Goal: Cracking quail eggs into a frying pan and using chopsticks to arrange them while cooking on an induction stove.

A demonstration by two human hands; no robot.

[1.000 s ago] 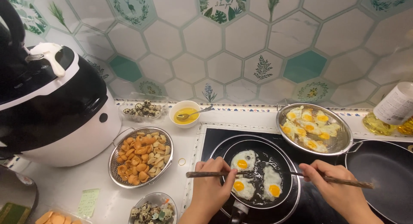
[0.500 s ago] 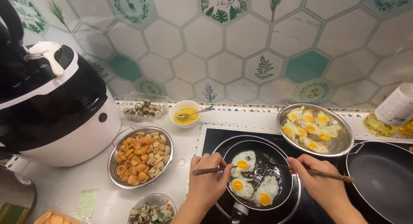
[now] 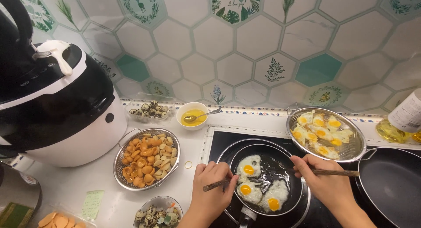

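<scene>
Eggs [image 3: 258, 186], three of them, lie frying in the small black pan [image 3: 263, 180] on the dark stove [image 3: 219, 142], each a small white patch with one bright orange yolk; two sit side by side at the left of the pan and the third lies nearer its front edge. Two hands work over the pan, each with one brown chopstick. The left hand [image 3: 212, 186] has its fingers curled tight around a chopstick [image 3: 217, 184] whose tip touches the edge of the left eggs. The right hand [image 3: 326, 184] pinches the other chopstick [image 3: 337, 172], which lies level across the pan's right rim. Just behind, a round metal strainer [image 3: 326, 134] holds about nine more fried eggs. One larger black pan [image 3: 392, 184] sits at the right. Left of the stove, a second strainer [image 3: 147, 164] holds orange and pale chunks, and one small white bowl [image 3: 193, 115] has yellow liquid and a spoon.
</scene>
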